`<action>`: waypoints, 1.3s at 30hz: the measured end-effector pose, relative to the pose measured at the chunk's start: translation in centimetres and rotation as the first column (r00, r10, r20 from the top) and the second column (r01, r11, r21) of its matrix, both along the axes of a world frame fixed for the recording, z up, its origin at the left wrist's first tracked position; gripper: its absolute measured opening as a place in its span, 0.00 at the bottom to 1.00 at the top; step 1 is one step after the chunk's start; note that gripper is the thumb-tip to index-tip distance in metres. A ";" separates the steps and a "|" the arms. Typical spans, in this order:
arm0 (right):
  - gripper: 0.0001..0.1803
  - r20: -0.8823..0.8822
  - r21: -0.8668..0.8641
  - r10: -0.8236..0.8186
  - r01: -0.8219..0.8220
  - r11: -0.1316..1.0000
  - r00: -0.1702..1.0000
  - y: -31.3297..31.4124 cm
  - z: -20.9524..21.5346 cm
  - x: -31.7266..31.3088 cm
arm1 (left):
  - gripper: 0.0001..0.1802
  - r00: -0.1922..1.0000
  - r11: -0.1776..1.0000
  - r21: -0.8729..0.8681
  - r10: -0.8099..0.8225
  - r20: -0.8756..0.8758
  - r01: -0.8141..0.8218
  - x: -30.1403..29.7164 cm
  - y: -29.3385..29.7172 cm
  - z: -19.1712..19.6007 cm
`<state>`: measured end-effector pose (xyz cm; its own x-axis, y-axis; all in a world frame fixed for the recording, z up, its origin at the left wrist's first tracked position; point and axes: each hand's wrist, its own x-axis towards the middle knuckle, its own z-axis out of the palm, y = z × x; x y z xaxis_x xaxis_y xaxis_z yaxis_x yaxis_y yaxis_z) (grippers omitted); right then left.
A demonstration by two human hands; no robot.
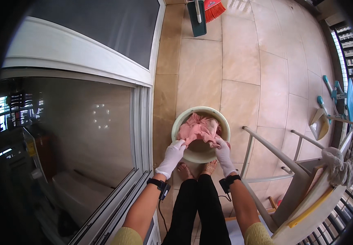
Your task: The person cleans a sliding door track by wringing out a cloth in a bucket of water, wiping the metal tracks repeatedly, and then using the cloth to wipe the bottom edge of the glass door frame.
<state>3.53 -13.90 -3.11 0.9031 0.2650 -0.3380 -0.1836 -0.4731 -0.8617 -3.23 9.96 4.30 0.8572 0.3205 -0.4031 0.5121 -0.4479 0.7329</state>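
Note:
A pink cloth [199,127], bunched and folded, is stretched between my two hands over a pale green basin [176,124] on the floor. White-gloved, my left hand [173,155] pinches the cloth's near left edge above the basin's rim. On the other side my right hand [224,154], gloved the same way, grips the near right edge. Most of the cloth lies inside the basin, and the brownish basin bottom shows below it. Whether the cloth is one garment or several pieces I cannot tell. Black bands with small boxes are strapped round both wrists.
My bare feet [210,166] stand against the basin's near side. Right of me is a metal-framed chair [266,151] with a grey rag [340,165] draped over it. A sliding glass door [82,122] runs along the left. A dustpan [197,24] and red broom [214,10] lie far ahead.

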 end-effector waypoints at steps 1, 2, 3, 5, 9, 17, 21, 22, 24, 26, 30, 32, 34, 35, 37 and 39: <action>0.13 0.105 -0.274 0.180 -0.146 0.951 0.978 0.2 -1.0 0.1 | 0.13 0.983 0.970 0.161 -0.175 -0.060 0.182 0.0 -0.1 -1.4; 0.13 0.103 -0.265 0.199 -0.166 0.950 0.975 0.0 -2.1 0.0 | 0.13 0.933 0.883 0.303 -0.326 -0.150 0.358 0.0 -0.4 -3.1; 0.14 0.119 -0.463 0.328 -0.240 0.853 0.937 0.8 -2.9 -0.5 | 0.11 0.917 0.845 0.362 -0.334 -0.219 0.394 -0.6 -0.2 -5.1; 0.18 0.138 -0.638 0.419 -0.243 0.730 0.898 -0.2 -5.7 -1.0 | 0.12 0.884 0.814 0.394 -0.282 -0.373 0.426 0.1 -2.4 -7.7; 0.23 -0.099 -0.563 0.493 -0.457 0.688 0.864 3.2 -8.1 -2.1 | 0.14 0.862 0.722 0.474 -0.383 -0.331 0.503 0.7 -4.0 -11.7; 0.31 -0.206 -0.699 0.429 -0.439 0.564 0.880 5.3 -15.1 -3.8 | 0.12 0.796 0.590 0.564 -0.561 -0.228 0.578 0.8 -6.3 -21.1; 0.19 -0.344 -0.646 0.617 -0.655 0.392 0.708 5.5 -16.3 -2.9 | 0.08 0.785 0.504 0.606 -0.453 -0.422 0.616 -1.2 -5.8 -23.9; 0.18 -0.475 -0.587 0.539 -0.707 0.395 0.696 5.3 -16.6 -2.5 | 0.08 0.785 0.504 0.604 -0.452 -0.424 0.617 -1.8 -5.7 -24.3; 0.16 -0.413 -0.732 0.461 -0.588 0.345 0.785 2.7 -18.8 -2.9 | 0.07 0.692 0.466 0.511 -0.506 -0.515 0.722 -1.0 -6.8 -24.8; 0.16 -0.028 -0.816 0.693 -0.417 0.400 0.720 1.9 -19.3 -3.2 | 0.07 0.651 0.335 0.560 -0.459 -0.605 0.758 0.0 -6.7 -25.0; 0.13 -0.318 -0.587 0.783 -0.759 0.280 0.534 2.5 -13.2 -0.8 | 0.09 0.646 0.470 0.458 -0.655 -0.392 0.754 -2.2 -4.7 -20.9; 0.10 -0.244 -0.550 0.763 -0.733 0.400 0.599 1.4 -10.3 -0.3 | 0.07 0.689 0.563 0.427 -0.683 -0.243 0.708 -2.0 -3.7 -17.9; 0.08 -0.340 -0.054 0.392 -0.434 0.899 0.855 -0.7 -7.9 -0.9 | 0.06 0.888 0.893 0.000 -0.447 -0.107 0.450 -1.4 -3.2 -14.5; 0.11 -0.406 0.109 0.305 -0.286 0.952 0.861 -1.7 -6.5 -1.3 | 0.08 0.949 0.930 -0.188 -0.305 0.076 0.315 -0.7 -3.6 -12.0; 0.14 -0.381 0.187 0.250 -0.191 0.964 0.890 -1.5 -3.9 -2.1 | 0.09 0.969 0.909 -0.336 -0.222 0.106 0.245 0.4 -4.0 -7.1; 0.24 -0.311 0.281 0.220 -0.132 0.951 0.925 0.9 -0.6 -2.8 | 0.11 0.984 0.812 -0.558 -0.114 0.140 0.173 0.8 -4.1 -1.9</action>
